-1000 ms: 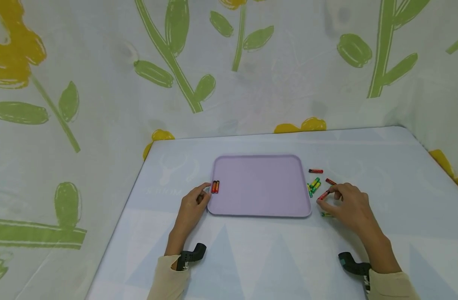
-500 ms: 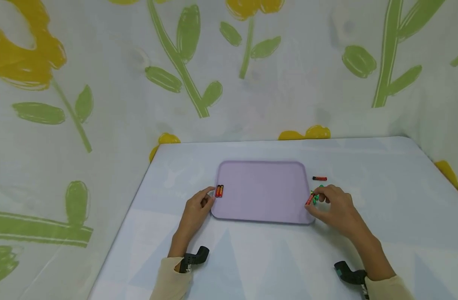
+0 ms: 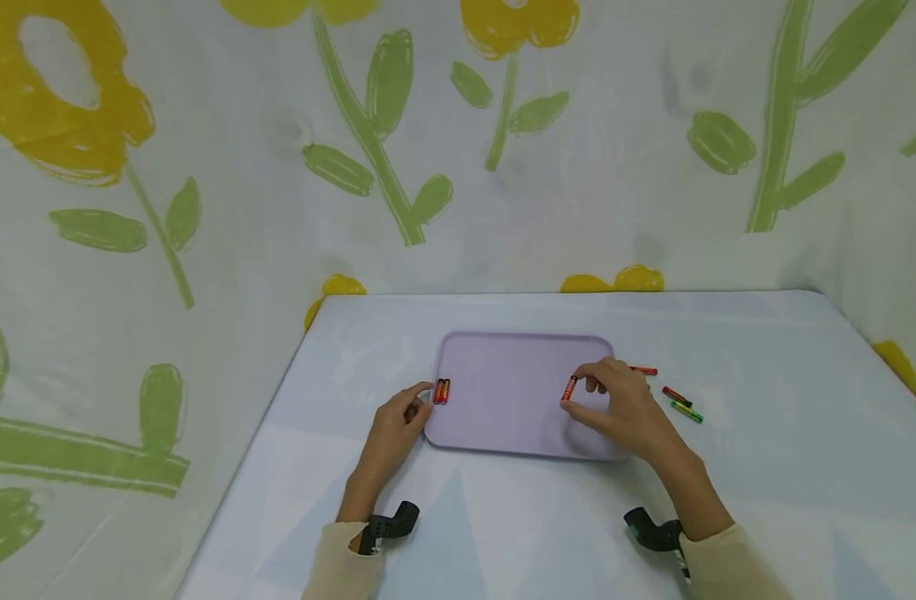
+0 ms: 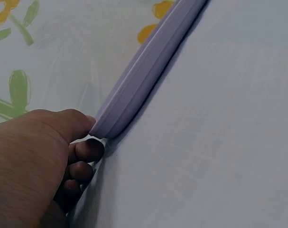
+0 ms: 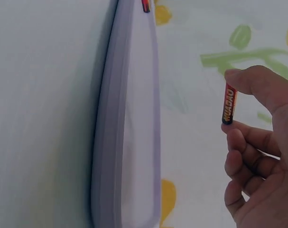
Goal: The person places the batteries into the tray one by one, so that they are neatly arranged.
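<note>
red battery (image 3: 569, 389) slants, black end away, pinched end-to-end by right hand (image 3: 624, 408) (left hand (image 3: 392, 423) gripping tray (image 3: 506, 392)).

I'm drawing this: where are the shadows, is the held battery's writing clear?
Head view: dim, soft shadow on the purple tray, writing on the held red battery too small to read; left wrist view: dark shadow on the tabletop along the tray's edge; right wrist view: the battery's lettering is readable.
</note>
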Demonstrator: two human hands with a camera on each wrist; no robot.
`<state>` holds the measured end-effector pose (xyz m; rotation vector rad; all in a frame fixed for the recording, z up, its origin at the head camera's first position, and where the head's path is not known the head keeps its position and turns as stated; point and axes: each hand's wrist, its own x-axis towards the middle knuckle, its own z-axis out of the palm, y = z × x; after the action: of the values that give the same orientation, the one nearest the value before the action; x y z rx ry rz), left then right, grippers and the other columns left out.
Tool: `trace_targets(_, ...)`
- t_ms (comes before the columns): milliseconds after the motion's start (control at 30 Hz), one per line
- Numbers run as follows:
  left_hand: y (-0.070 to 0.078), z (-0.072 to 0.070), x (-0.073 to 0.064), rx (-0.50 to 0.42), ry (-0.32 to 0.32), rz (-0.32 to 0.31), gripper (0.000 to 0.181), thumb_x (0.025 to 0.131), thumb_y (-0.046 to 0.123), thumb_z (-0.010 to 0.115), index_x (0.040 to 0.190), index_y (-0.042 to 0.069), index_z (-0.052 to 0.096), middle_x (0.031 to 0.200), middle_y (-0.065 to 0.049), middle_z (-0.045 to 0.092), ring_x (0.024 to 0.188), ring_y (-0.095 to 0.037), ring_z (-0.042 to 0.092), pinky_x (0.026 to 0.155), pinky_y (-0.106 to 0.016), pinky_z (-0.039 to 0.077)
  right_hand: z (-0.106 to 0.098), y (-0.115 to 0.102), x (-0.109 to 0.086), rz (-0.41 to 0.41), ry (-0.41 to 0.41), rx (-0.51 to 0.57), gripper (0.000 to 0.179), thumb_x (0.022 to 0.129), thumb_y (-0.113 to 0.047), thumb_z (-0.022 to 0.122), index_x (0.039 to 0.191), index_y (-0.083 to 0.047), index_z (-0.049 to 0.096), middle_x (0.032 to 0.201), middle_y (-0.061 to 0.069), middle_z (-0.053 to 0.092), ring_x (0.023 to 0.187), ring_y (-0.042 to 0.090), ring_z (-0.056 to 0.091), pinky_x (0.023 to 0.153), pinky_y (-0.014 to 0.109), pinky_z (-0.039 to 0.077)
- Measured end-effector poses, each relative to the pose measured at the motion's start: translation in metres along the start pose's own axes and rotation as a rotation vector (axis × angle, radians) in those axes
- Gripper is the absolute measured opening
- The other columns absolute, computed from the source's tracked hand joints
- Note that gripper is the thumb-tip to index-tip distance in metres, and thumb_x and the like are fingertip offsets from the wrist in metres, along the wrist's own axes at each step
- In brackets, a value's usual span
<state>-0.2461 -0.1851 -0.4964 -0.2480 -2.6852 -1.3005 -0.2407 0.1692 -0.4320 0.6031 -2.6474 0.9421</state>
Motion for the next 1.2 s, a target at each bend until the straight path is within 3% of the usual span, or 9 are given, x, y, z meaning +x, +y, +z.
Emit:
trace_targets(400, -0.003, -0.004, -0.005, 0.010, -0.008, -0.023, 0.033, 0.100, 0.020, 0.064, 0.133, 0.017, 0.064, 0.083, 0.005, 0.057, 0.068, -0.011, 0.049, 0.058, -0.025, 0.043, 0.040, -0.028, 0.025, -0.039, -0.074, 0.088, 0.032, 0.080, -0.024, 0.085, 0.104, -0.013, 0.068, 0.087, 0.004, 0.055, 0.085, 0.024, 0.051, 0.080, 0.041, 0.034)
trace_targets(600, -0.004, -0.004, -0.009, -0.005, 0.003, -0.006, 0.032, 0.099, 0.015, 0.066, 0.131, 0.016, 0.065, 0.083, 0.005, 0.057, 0.069, -0.010, 0.049, 0.058, -0.025, 0.043, 0.049, -0.031, 0.029, -0.009, -0.115, 0.111, 0.032, 0.081, -0.026, 0.084, 0.105, -0.015, 0.068, 0.090, 0.003, 0.055, 0.088, 0.021, 0.049, 0.080, 0.039, 0.036)
trace_targets(867, -0.007, -0.002, -0.008, -0.031, 0.006, 0.002, 0.032, 0.098, 0.015, 0.066, 0.130, 0.017, 0.065, 0.085, 0.005, 0.059, 0.070, -0.009, 0.050, 0.060, -0.024, 0.045, 0.064, -0.033, 0.036, -0.026, -0.126, 0.136, 0.033, 0.081, -0.025, 0.085, 0.106, -0.014, 0.068, 0.091, 0.004, 0.056, 0.088, 0.020, 0.048, 0.080, 0.040, 0.035)
trace_targets(1200, 0.005, -0.008, -0.005, -0.030, -0.014, 0.000, 0.033, 0.099, 0.014, 0.065, 0.132, 0.013, 0.064, 0.084, 0.005, 0.057, 0.070, -0.011, 0.050, 0.060, -0.025, 0.044, 0.083, -0.035, 0.050, -0.067, -0.172, 0.148, 0.032, 0.082, -0.025, 0.084, 0.107, -0.012, 0.068, 0.091, 0.004, 0.056, 0.087, 0.018, 0.049, 0.082, 0.040, 0.035)
